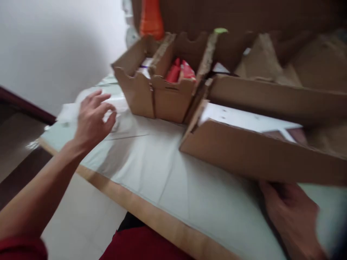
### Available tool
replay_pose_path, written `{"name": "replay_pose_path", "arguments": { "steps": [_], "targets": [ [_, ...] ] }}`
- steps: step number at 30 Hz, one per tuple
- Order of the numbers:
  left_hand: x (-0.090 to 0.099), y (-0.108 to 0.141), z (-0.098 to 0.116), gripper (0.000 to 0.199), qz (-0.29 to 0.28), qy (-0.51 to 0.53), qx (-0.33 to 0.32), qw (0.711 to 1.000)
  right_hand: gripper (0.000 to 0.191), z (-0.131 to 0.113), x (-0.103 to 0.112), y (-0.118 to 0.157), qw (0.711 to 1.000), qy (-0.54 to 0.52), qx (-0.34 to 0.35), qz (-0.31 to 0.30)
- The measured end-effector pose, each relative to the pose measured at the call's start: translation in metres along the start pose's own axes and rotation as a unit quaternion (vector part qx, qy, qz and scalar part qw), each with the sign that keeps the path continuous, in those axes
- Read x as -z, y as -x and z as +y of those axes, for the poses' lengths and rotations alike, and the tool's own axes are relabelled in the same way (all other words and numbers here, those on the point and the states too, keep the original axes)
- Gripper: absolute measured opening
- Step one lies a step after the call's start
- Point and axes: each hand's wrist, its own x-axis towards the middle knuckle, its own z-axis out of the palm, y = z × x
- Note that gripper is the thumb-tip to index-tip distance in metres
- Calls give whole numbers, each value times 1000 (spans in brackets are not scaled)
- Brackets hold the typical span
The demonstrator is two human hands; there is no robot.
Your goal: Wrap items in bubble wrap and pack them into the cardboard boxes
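My left hand [94,117] hovers over the left part of the table, fingers bent and apart, with nothing visible in it. Beneath and beside it lies clear plastic wrapping [119,103]. My right hand [292,213] is at the lower front edge of a long cardboard tray [260,155]; its fingers look curled, and their tips are hidden, so what they hold cannot be made out. A dark strip [272,225], perhaps a cord or a shadow, runs down along this hand. White sheets with dark patches [244,119] lie inside the tray.
Two smaller cardboard bins [138,90] stand left of the tray, one with red packets [175,72]. Behind them is an orange bottle-like object [151,21]. More cardboard dividers [260,61] stand at the back right. The cloth-covered table [162,162] has a wooden front edge [141,202].
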Motion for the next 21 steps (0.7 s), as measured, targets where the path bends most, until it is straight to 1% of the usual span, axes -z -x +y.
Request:
{"name": "replay_pose_path", "arguments": {
  "steps": [1, 2, 3, 4, 5, 7, 9, 10, 11, 12, 13, 14, 15, 16, 17, 18, 19, 20, 21],
  "targets": [
    [11, 13, 20, 4, 16, 16, -29, 999, 18, 5, -4, 2, 999, -40, -5, 3],
    [20, 26, 41, 8, 9, 26, -48, 998, 19, 10, -7, 3, 996, -84, -5, 0],
    [26, 39, 61, 12, 16, 29, -64, 997, 22, 14, -9, 4, 996, -94, -7, -6],
    [30, 50, 81, 11, 35, 43, -93, 994, 23, 18, -10, 5, 995, -97, -9, -5],
    [30, 60, 101, 11, 23, 64, -100, 993, 25, 20, -9, 6, 993, -115, -5, 1],
    [24, 76, 141, 9, 5, 118, -110, 987, 25, 19, -2, 14, 989, -142, 9, 30],
    [12, 86, 180, 8, -21, 184, -92, 978, 24, 11, 9, 30, 985, -165, 17, 57],
    [5, 89, 198, 9, -34, 218, -75, 972, 23, 5, 15, 41, 983, -174, 12, 55],
    [0, 92, 214, 10, -49, 254, -54, 964, 23, -2, 21, 53, 981, -189, 2, 37],
    [-5, 93, 228, 10, -68, 290, -31, 954, 25, -8, 25, 66, 977, -214, -13, 1],
    [-9, 95, 242, 10, -91, 326, -5, 941, 31, -15, 29, 79, 967, -250, -27, -49],
    [-11, 97, 253, 10, -119, 369, 24, 921, 39, -20, 30, 90, 950, -291, -39, -106],
    [-12, 98, 264, 12, -152, 421, 54, 892, 50, -25, 30, 100, 928, -334, -48, -161],
    [-13, 101, 272, 19, -191, 481, 83, 852, 59, -29, 28, 108, 904, -369, -58, -210],
    [-13, 103, 278, 28, -230, 542, 109, 801, 67, -32, 25, 113, 884, -392, -70, -244],
    [-12, 106, 282, 37, -265, 596, 129, 747, 72, -34, 21, 116, 873, -402, -85, -262],
    [-11, 109, 285, 43, -291, 637, 142, 700, 72, -35, 17, 116, 872, -400, -101, -263],
    [-10, 112, 285, 46, -307, 660, 147, 670, 67, -36, 13, 116, 879, -387, -114, -255],
    [-8, 115, 284, 46, -317, 661, 148, 663, 59, -35, 11, 114, 889, -370, -121, -240]
  ]
}}
